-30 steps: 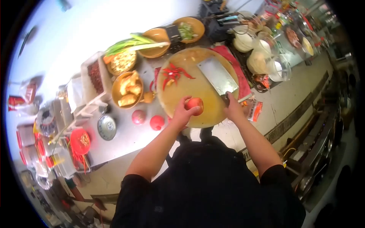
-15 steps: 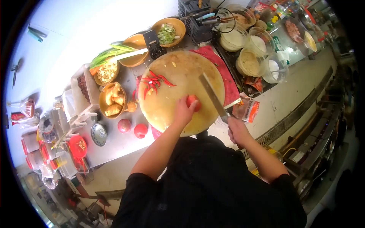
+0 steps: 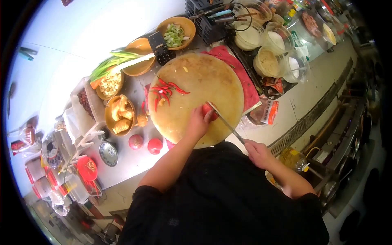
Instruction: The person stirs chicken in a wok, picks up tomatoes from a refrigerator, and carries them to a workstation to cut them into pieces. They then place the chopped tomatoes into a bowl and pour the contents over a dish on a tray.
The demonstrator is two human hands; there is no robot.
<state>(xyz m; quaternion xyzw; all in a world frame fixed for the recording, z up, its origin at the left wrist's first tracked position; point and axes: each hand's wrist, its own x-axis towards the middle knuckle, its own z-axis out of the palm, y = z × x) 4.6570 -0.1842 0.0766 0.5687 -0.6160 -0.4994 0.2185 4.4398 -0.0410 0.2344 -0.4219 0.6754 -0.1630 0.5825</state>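
My left hand (image 3: 199, 122) is closed round a red tomato (image 3: 209, 112) near the lower middle of the round chopping board (image 3: 179, 122). In my right hand (image 3: 258, 154) is the handle of a knife (image 3: 226, 124), whose blade slants up to the left and lies on or just over the tomato; contact is hard to tell. Red chillies (image 3: 163, 92) are piled at the board's left, with small yellowish bits near them. Two more red round items, one of them a tomato (image 3: 154, 145), rest on the table left of the board.
A bowl of ginger (image 3: 121, 115), a bowl of garlic (image 3: 110, 85), long scallions (image 3: 104, 67) and a bowl of chopped scallion (image 3: 174, 36) stand at the left and back. Several tubs (image 3: 268, 62) are behind right. A red cloth (image 3: 245, 83) lies under the board.
My right hand has brought the knife down and left, from beside the tomato onto or just over it. My left hand still holds the tomato. The whole view has shifted slightly.
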